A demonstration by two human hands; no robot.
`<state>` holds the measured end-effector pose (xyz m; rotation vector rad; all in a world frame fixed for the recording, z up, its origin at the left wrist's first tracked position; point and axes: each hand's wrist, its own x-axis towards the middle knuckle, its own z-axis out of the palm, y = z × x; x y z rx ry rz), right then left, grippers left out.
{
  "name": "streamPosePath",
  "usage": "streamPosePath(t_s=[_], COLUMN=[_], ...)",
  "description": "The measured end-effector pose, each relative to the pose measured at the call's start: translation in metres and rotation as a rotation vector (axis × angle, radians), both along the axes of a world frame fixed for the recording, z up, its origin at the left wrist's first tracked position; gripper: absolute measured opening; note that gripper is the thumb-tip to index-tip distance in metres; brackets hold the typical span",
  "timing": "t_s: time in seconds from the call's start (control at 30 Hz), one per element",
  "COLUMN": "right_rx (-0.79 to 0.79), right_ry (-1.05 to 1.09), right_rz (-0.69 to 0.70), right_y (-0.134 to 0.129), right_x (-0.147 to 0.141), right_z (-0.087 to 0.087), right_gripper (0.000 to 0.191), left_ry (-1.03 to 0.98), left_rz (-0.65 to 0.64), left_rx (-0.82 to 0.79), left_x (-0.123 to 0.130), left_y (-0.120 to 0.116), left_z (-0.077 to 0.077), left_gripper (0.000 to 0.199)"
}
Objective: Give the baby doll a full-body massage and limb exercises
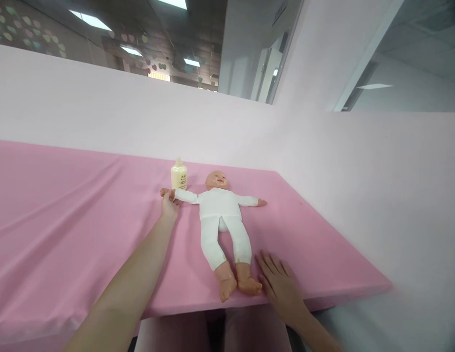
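Observation:
A baby doll (220, 205) in white clothing lies on its back on the pink-covered table (84, 234), head away from me and feet near the front edge. Its arms are stretched out to both sides. My left hand (170, 204) is closed around the doll's forearm near the wrist, on the left side of the view. My right hand (281, 283) rests on the pink cover beside the doll's feet, fingers extended, holding nothing. Just beyond my left hand stands a pale yellow bottle (179, 176), upright, with dark print on its front.
A white wall (139, 117) rises behind the table, with a wide window above it. Another white wall (377, 186) borders the right side. The table's front edge runs just above my legs (253, 330). Creases cross the cover at left.

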<state>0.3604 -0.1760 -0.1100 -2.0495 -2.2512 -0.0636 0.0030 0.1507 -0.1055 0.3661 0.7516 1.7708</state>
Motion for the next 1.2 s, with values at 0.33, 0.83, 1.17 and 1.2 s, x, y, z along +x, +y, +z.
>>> streamPosePath(t_s=[0.33, 0.83, 1.17, 1.2], right_rx=[-0.034, -0.108, 0.072, 0.072], right_ry=[0.044, 0.654, 0.866, 0.881], right_rz=[0.007, 0.023, -0.076, -0.093], right_y=[-0.014, -0.038, -0.029, -0.028], right_x=[-0.008, -0.033, -0.045, -0.047], right_z=[-0.004, 0.016, 0.013, 0.014], right_gripper=[0.058, 0.052, 0.051, 0.055], left_ry=[0.039, 0.04, 0.063, 0.065], left_rz=[0.005, 0.008, 0.008, 0.008], left_rx=[-0.013, -0.03, -0.037, -0.036], left_x=[-0.001, 0.001, 0.002, 0.002], left_y=[0.002, 0.0, 0.0, 0.0], left_z=[-0.002, 0.003, 0.004, 0.004], left_gripper=[0.012, 0.013, 0.014, 0.015])
